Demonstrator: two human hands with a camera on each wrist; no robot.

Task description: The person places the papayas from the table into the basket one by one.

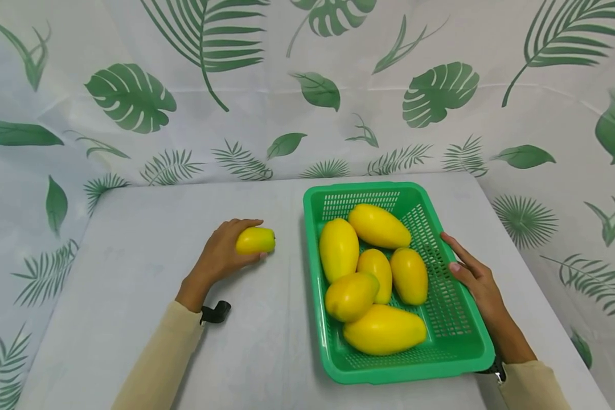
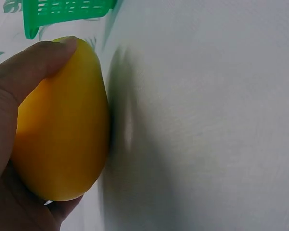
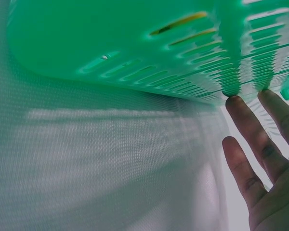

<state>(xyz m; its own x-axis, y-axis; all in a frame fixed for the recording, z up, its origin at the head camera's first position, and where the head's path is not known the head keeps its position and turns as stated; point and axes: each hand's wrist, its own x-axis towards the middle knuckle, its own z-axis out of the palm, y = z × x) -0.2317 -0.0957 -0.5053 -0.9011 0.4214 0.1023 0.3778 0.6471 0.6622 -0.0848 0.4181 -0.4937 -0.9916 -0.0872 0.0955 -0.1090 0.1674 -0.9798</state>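
Observation:
My left hand [image 1: 224, 250] grips a yellow mango [image 1: 255, 241] with a greenish tip, left of the basket. In the left wrist view, the thumb presses along one side of this mango [image 2: 62, 125] and a finger shows under its far end. It is close to the tabletop; whether it touches is unclear. Several yellow mangoes [image 1: 386, 330] lie inside a green plastic basket [image 1: 315, 319]. At the basket's right side rests my right hand [image 1: 484, 287], thumb and a finger at the rim. Fairly straight fingers [image 3: 253, 132] touch the slotted outer wall [image 3: 183, 72] in the right wrist view.
A white cloth covers the table [image 1: 143, 256]. Behind it and along the sides hangs a white curtain [image 1: 266, 114] printed with green leaves. A black strap device [image 1: 216, 312] sits on the left wrist.

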